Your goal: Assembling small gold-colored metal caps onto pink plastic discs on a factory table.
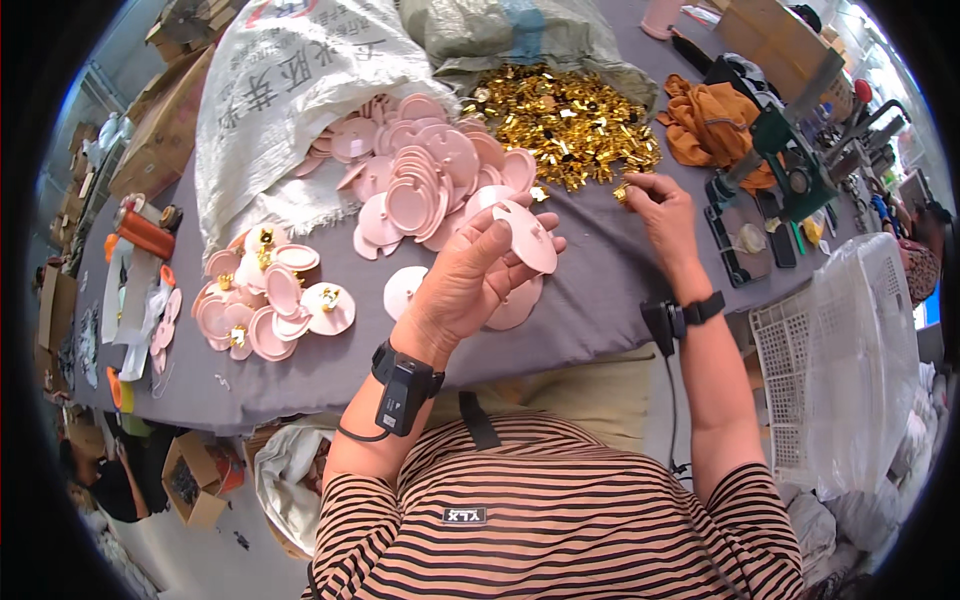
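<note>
My left hand (465,275) grips a round pink plastic disc (530,238), its flat face tilted up, above the grey cloth. At the right edge of a heap of small shiny gold pieces (570,130), my right hand (660,215) pinches a small gold piece (621,194) between thumb and fingertips. Behind my left hand lies a large pile of pink discs (415,190), spilling from a white woven sack (300,110). A smaller group of pink discs (285,290), several with gold pieces on them, rests at the left.
A green hand press (790,160) stands at the right beside an orange cloth (710,120). A spool of copper-coloured thread (146,228) and a white box (130,300) sit at the left edge. White plastic crates (790,370) stand at the right below the table (580,310).
</note>
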The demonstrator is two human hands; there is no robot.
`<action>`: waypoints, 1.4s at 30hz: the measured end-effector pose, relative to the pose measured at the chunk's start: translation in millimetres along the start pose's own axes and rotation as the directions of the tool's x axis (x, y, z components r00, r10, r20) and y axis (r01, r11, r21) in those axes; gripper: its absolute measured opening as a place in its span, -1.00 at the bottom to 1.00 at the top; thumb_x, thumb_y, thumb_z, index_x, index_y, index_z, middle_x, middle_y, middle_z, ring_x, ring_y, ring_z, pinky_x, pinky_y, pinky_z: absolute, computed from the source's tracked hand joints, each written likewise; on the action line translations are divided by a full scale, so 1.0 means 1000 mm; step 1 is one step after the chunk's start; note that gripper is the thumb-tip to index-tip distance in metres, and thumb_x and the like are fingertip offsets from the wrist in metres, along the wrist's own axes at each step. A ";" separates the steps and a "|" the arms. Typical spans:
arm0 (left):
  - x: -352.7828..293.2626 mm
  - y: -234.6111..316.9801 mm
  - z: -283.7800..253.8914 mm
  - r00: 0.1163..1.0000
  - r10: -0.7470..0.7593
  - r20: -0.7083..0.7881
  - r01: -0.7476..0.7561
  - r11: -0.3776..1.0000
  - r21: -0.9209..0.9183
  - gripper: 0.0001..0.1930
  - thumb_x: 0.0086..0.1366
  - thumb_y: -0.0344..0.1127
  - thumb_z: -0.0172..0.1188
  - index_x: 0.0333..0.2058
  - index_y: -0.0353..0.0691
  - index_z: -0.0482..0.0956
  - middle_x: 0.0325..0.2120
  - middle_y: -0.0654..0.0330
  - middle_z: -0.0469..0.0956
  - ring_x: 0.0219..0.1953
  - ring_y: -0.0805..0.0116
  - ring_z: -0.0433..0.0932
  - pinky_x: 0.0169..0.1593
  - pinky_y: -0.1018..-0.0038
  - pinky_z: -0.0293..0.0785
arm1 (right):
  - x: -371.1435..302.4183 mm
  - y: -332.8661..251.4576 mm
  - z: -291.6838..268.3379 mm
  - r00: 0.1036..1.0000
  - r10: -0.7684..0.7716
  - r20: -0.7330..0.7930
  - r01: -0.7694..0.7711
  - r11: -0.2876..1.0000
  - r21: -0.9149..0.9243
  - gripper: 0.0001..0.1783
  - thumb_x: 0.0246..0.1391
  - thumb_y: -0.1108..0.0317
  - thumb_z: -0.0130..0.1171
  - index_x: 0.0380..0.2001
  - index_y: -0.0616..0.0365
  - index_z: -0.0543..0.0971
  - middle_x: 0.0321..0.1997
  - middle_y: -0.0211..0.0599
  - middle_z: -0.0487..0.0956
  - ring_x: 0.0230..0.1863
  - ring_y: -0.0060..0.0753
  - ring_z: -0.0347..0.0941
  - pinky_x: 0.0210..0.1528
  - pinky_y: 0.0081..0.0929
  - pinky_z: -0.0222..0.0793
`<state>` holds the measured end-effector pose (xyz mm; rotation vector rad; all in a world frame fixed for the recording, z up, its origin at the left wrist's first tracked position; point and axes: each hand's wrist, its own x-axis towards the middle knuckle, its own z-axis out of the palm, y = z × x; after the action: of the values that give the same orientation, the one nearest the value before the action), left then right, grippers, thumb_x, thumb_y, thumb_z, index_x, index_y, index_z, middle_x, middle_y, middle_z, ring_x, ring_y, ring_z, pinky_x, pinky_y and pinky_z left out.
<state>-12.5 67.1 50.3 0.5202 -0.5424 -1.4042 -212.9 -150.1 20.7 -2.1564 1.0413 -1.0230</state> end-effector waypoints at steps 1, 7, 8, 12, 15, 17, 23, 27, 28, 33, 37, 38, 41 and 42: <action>0.005 -0.006 0.002 1.000 -0.005 -0.014 0.005 1.000 0.002 -0.31 0.32 -0.08 0.33 0.27 -0.29 0.25 0.10 -0.02 0.50 0.11 0.03 0.57 0.18 0.25 0.55 | -0.011 -0.010 0.000 0.988 0.132 0.081 -0.154 0.900 0.408 -0.69 0.10 0.41 0.29 -0.05 0.16 0.65 -0.20 -0.33 0.67 -0.27 -0.50 0.57 -0.16 -0.55 0.51; 0.018 -0.030 0.005 0.996 -0.093 0.014 0.093 0.994 -0.057 -0.44 0.40 -0.16 0.25 0.24 -0.29 0.29 0.06 0.07 0.52 0.06 0.17 0.59 0.15 0.28 0.56 | -0.062 -0.086 0.011 0.991 -0.012 0.131 -0.090 0.665 0.742 -0.72 0.16 0.58 0.22 -0.04 0.25 0.62 0.02 -0.27 0.61 -0.09 -0.49 0.60 -0.05 -0.56 0.56; 0.016 -0.030 0.005 0.996 -0.090 0.006 0.090 0.995 -0.039 -0.44 0.40 -0.14 0.24 0.24 -0.29 0.29 0.06 0.08 0.52 0.07 0.21 0.58 0.15 0.28 0.56 | -0.064 -0.090 0.011 0.987 -0.072 0.143 -0.042 0.744 0.667 -0.70 0.15 0.60 0.23 -0.03 0.25 0.62 0.06 -0.25 0.60 -0.06 -0.50 0.60 -0.03 -0.56 0.57; 0.005 -0.026 0.002 0.995 -0.089 0.049 0.093 0.991 -0.096 -0.39 0.39 -0.07 0.25 0.26 -0.30 0.29 0.06 0.09 0.51 0.07 0.28 0.57 0.16 0.30 0.56 | -0.061 -0.090 -0.007 0.930 -0.321 0.181 0.190 0.837 0.513 -0.72 0.02 0.61 0.36 -0.15 0.18 0.68 -0.02 -0.23 0.63 -0.12 -0.42 0.62 -0.11 -0.54 0.60; -0.004 -0.019 -0.001 0.990 -0.100 0.096 0.109 0.989 -0.099 -0.32 0.38 -0.01 0.24 0.28 -0.33 0.26 0.07 0.09 0.51 0.09 0.27 0.57 0.17 0.32 0.55 | -0.061 -0.096 -0.011 0.840 -0.526 0.133 0.465 0.824 0.323 -0.71 -0.06 0.60 0.41 -0.20 0.14 0.71 -0.11 -0.23 0.64 -0.16 -0.34 0.64 -0.16 -0.50 0.60; -0.010 -0.014 -0.005 0.976 -0.146 0.161 0.151 0.988 -0.020 -0.25 0.37 -0.01 0.26 0.32 -0.39 0.20 0.08 0.08 0.50 0.09 0.27 0.57 0.19 0.37 0.53 | -0.063 -0.101 -0.012 0.787 -0.606 0.117 0.568 0.785 0.246 -0.69 -0.08 0.59 0.42 -0.20 0.14 0.71 -0.14 -0.23 0.65 -0.17 -0.32 0.64 -0.17 -0.49 0.60; -0.016 0.001 0.010 0.987 -0.139 0.083 0.120 0.973 0.197 -0.22 0.38 -0.04 0.26 0.35 -0.44 0.15 0.08 0.05 0.51 0.05 0.28 0.60 0.20 0.45 0.50 | -0.075 -0.107 -0.012 0.924 -0.342 0.174 0.227 0.853 0.471 -0.70 -0.05 0.62 0.40 -0.18 0.20 0.71 -0.14 -0.20 0.66 -0.16 -0.41 0.64 -0.20 -0.52 0.59; -0.019 0.002 0.011 0.984 -0.159 0.077 0.147 0.979 0.138 -0.26 0.40 -0.07 0.24 0.34 -0.44 0.18 0.03 0.05 0.53 0.03 0.30 0.61 0.17 0.45 0.52 | -0.076 -0.108 -0.010 0.944 -0.116 0.308 -0.127 0.736 0.664 -0.72 -0.04 0.62 0.39 -0.18 0.23 0.71 -0.14 -0.18 0.66 -0.16 -0.39 0.64 -0.20 -0.50 0.60; -0.020 0.001 0.010 0.983 -0.172 0.059 0.160 0.973 0.165 -0.27 0.41 -0.07 0.23 0.33 -0.44 0.19 0.02 0.07 0.54 0.02 0.32 0.61 0.15 0.46 0.54 | -0.076 -0.109 -0.010 0.945 -0.215 0.245 0.037 0.819 0.573 -0.71 -0.06 0.62 0.40 -0.20 0.22 0.71 -0.14 -0.17 0.66 -0.18 -0.34 0.65 -0.20 -0.48 0.61; -0.022 -0.003 0.008 0.985 -0.171 -0.026 0.172 0.952 0.254 -0.28 0.39 -0.03 0.24 0.31 -0.44 0.24 -0.04 0.12 0.57 -0.02 0.39 0.62 0.09 0.49 0.57 | -0.073 -0.113 -0.013 0.704 -0.701 0.117 0.692 0.713 0.111 -0.68 -0.16 0.62 0.42 -0.24 0.19 0.71 -0.16 -0.15 0.66 -0.25 -0.24 0.64 -0.21 -0.47 0.61; -0.022 -0.004 0.006 0.973 -0.224 -0.052 0.230 0.937 0.262 -0.26 0.37 0.02 0.26 0.28 -0.44 0.27 -0.07 0.14 0.58 -0.05 0.43 0.62 0.05 0.52 0.57 | -0.075 -0.110 -0.011 0.679 -0.725 0.116 0.712 0.688 0.141 -0.70 -0.17 0.61 0.43 -0.27 0.17 0.72 -0.17 -0.15 0.66 -0.28 -0.23 0.63 -0.24 -0.47 0.60; -0.022 -0.004 0.007 0.971 -0.231 -0.062 0.239 0.935 0.262 -0.26 0.37 0.02 0.26 0.28 -0.45 0.27 -0.07 0.14 0.58 -0.05 0.44 0.62 0.03 0.53 0.57 | -0.075 -0.108 -0.011 0.678 -0.725 0.120 0.711 0.688 0.142 -0.70 -0.17 0.61 0.43 -0.27 0.17 0.72 -0.17 -0.15 0.66 -0.28 -0.23 0.63 -0.24 -0.47 0.60; -0.022 -0.009 0.003 0.971 -0.235 -0.039 0.237 0.941 0.242 -0.22 0.34 0.02 0.31 0.28 -0.50 0.26 -0.06 0.11 0.58 -0.05 0.41 0.61 0.02 0.53 0.55 | -0.079 -0.108 -0.013 0.866 -0.421 0.270 0.305 0.873 0.381 -0.73 -0.07 0.60 0.43 -0.23 0.21 0.72 -0.17 -0.19 0.68 -0.22 -0.35 0.66 -0.23 -0.48 0.60; -0.021 -0.010 0.003 0.971 -0.238 -0.037 0.239 0.941 0.240 -0.22 0.34 0.02 0.31 0.28 -0.50 0.26 -0.06 0.11 0.58 -0.05 0.41 0.61 0.02 0.53 0.55 | -0.080 -0.108 -0.013 0.867 -0.418 0.270 0.304 0.874 0.379 -0.73 -0.07 0.60 0.43 -0.23 0.21 0.72 -0.17 -0.19 0.68 -0.22 -0.35 0.66 -0.23 -0.48 0.60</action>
<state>-23.5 87.2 45.1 0.8106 -0.6671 -1.5740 -211.6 -25.9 73.4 -2.1857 0.2741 -0.8561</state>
